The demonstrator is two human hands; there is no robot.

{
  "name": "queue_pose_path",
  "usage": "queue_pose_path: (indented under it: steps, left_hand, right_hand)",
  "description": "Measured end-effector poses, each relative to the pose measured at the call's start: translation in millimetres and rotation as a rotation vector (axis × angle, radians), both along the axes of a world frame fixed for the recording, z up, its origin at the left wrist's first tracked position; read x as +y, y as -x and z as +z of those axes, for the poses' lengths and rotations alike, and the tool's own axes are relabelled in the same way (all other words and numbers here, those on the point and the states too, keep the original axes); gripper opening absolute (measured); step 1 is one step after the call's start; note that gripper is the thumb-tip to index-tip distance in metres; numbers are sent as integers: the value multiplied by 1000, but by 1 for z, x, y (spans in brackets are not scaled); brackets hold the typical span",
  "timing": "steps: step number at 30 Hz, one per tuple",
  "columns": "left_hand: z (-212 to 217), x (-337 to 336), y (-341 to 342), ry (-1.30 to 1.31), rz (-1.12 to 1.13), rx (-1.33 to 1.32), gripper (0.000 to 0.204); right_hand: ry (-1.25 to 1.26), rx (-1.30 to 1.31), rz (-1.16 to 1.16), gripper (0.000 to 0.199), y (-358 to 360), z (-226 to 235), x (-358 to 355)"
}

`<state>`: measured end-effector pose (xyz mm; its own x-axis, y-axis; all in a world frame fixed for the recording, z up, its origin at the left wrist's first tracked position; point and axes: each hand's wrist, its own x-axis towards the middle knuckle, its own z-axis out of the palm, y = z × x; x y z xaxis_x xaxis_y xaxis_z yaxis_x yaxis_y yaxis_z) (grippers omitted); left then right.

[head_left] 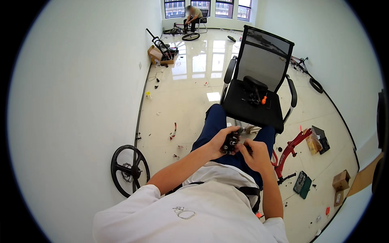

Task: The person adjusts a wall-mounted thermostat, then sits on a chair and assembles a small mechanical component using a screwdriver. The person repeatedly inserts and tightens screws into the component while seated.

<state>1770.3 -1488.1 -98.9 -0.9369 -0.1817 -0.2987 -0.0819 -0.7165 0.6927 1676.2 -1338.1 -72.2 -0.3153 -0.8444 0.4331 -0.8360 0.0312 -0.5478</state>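
Above my lap, my left hand (221,141) is closed around a small black part (230,142) with several silver bolt-like ends; its exact kind does not show. My right hand (256,156) is beside it, fingers curled, with thumb and fingertips pinched at the part's right side. Whatever lies between those fingertips is too small to make out. Just beyond my knees stands a black mesh-backed office chair (251,106). On its seat are a black bicycle saddle (255,83), some dark small parts and an orange-handled screwdriver (263,100).
A black spoked wheel (130,171) leans at the left wall. To my right lie a red bicycle frame (288,156), a green tool case (302,184) and cardboard boxes (341,180). Small parts litter the floor. Far off, another person (193,17) sits by a bicycle.
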Motion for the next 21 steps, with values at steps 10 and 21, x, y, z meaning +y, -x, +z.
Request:
queue_pose_path:
  steps: [10, 21]
  left_hand:
    - [6, 17, 27, 343, 188, 79, 33]
    - [23, 14, 17, 154, 87, -10, 39]
  right_hand:
    - [165, 88, -29, 19, -2, -12, -1]
    - [172, -20, 32, 15, -12, 7, 11]
